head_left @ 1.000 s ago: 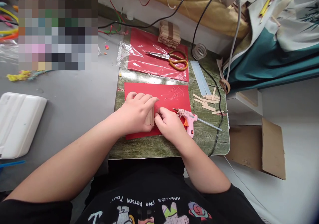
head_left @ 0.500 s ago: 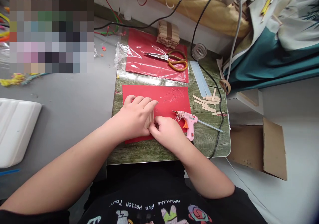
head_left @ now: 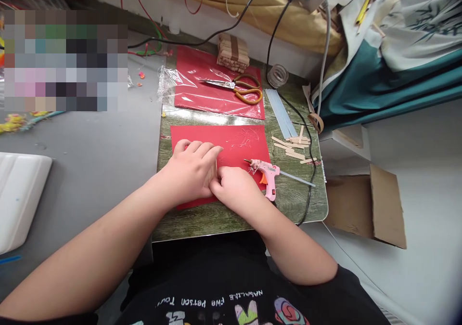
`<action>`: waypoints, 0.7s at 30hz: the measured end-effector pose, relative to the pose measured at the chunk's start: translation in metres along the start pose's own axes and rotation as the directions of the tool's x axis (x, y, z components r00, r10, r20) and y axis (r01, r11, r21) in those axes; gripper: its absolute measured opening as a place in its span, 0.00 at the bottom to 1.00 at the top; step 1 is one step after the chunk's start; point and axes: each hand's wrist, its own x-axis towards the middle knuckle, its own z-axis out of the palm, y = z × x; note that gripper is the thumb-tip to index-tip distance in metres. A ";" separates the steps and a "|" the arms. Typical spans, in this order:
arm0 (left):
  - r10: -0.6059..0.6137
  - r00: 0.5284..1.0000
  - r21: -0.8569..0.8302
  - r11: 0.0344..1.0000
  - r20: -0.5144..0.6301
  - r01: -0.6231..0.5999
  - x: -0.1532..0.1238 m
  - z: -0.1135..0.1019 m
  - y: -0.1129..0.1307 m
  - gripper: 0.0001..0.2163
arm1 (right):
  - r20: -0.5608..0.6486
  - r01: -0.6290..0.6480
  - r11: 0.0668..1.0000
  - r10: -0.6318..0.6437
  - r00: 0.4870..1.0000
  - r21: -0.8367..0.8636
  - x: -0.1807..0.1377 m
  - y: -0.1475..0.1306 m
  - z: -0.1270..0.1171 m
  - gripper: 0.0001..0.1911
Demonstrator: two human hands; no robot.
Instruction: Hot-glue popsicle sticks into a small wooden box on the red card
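Note:
Over a red sheet of paper, my left hand curls round a small piece made of craft sticks set side by side. Most of that piece is hidden behind the palm and fingers. My right hand is closed, thumb and forefinger pinching the near right edge of the same piece. Just right of my right hand lies a pink hot glue gun, its nozzle pointing left and a glue stick poking from its rear. Thin glue strands lie on the red paper.
Scissors rest on plastic-wrapped red paper, below a bundle of craft sticks. To the right are glue sticks, loose craft sticks, a glass jar and a black cable. A cardboard box stands beyond the table.
The view has shifted slightly, so the table things appear farther left. Both hands keep their hold on the craft-stick piece, with barely any movement between them.

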 end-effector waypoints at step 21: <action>0.002 1.000 -0.004 1.000 -0.009 -0.002 0.000 0.004 0.000 0.35 | 0.011 0.085 0.973 -0.084 0.996 -0.216 0.002 0.002 0.009 0.11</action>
